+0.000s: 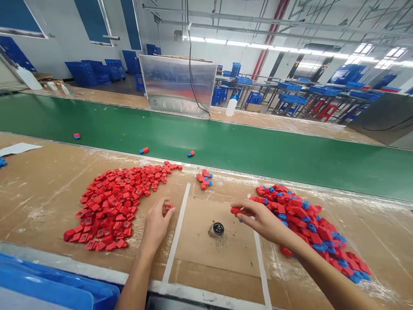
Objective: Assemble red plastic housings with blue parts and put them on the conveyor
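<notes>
My left hand (pixel 157 221) pinches a small red plastic block (pixel 168 207) between thumb and fingers, right of a wide pile of red blocks (pixel 111 202). In my right hand (pixel 258 217) is a red-and-blue block (pixel 236 211), its blue part mostly hidden by the fingers. Beside that hand lies a heap of red-and-blue blocks (pixel 300 211). Between the hands, a small round black-topped container (pixel 217 229) stands on a cardboard sheet (pixel 193 249), with dark specks scattered around it. Farther back sits a small cluster of red-and-blue blocks (pixel 204 178).
A green conveyor belt (pixel 241 142) runs across behind the work table, carrying a few red-and-blue blocks (pixel 144 150). White tape strips (pixel 177 232) flank the cardboard. Blue bins (pixel 48 284) stand at the front left. A metal panel (pixel 179 86) and white bottle (pixel 231 106) stand beyond the belt.
</notes>
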`<state>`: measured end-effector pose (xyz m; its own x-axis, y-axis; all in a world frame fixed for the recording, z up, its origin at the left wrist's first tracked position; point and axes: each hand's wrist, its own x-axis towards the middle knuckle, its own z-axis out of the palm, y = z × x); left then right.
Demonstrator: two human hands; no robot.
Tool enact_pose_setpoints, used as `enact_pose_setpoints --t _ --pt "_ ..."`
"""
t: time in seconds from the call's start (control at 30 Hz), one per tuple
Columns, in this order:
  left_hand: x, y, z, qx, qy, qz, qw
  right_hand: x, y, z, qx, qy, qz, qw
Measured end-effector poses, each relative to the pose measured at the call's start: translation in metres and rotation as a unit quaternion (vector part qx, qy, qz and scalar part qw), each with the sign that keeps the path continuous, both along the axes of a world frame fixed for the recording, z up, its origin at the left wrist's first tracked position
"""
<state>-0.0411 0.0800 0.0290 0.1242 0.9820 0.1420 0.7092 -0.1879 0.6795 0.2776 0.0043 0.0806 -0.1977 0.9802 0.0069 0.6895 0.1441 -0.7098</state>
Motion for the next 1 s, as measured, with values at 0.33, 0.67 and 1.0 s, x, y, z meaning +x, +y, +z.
enact_pose_setpoints --t 0.33,0.67,1.0 --pt "0.021 -0.049 -0.009 -0.09 -0.233 -0.055 0.967 -0.031 -0.04 -0.016 0.051 -0.05 -0.033 0.997" --pt "0.024 -0.058 -0.029 -0.136 -0.269 -0.05 0.952 -0.042 -0.035 -0.019 0.104 -0.114 0.008 0.988" --pt "0.027 -0.058 -0.024 -0.112 -0.24 -0.061 0.962 -0.05 -0.038 -0.013 0.087 -0.2 0.017 0.976"
